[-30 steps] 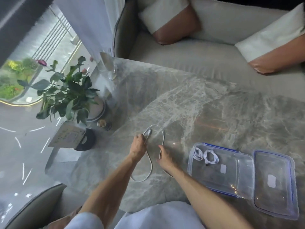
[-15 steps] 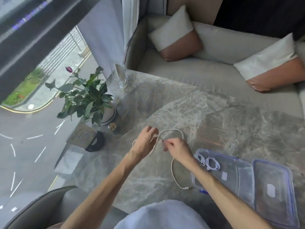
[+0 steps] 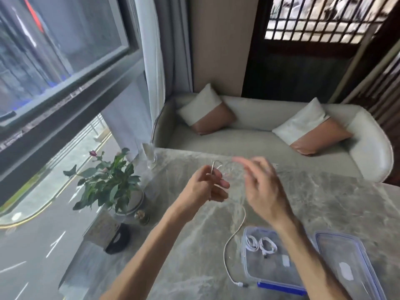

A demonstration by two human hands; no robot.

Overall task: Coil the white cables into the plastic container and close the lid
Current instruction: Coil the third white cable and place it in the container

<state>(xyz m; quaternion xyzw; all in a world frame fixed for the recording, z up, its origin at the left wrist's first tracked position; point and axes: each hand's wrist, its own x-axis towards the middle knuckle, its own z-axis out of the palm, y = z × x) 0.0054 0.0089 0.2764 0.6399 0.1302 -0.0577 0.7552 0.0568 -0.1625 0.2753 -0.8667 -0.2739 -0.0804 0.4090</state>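
My left hand is raised above the marble table and pinches a loop of a white cable. The cable's free end hangs down and trails on the table, its plug lying by the container's front corner. My right hand is blurred beside the left, fingers spread, at the cable's upper part; its hold is unclear. A clear plastic container with blue clips sits at the lower right, with two coiled white cables inside. Its clear lid lies flat to its right.
A potted plant stands at the table's left edge, with a small jar and a card stand beside it. A glass stands at the far left corner. A sofa with two cushions lies behind the table.
Both hands have lifted the cable off the table and higher up. My right hand has moved in a blur around the loop. The view has tilted upward toward the sofa and window.
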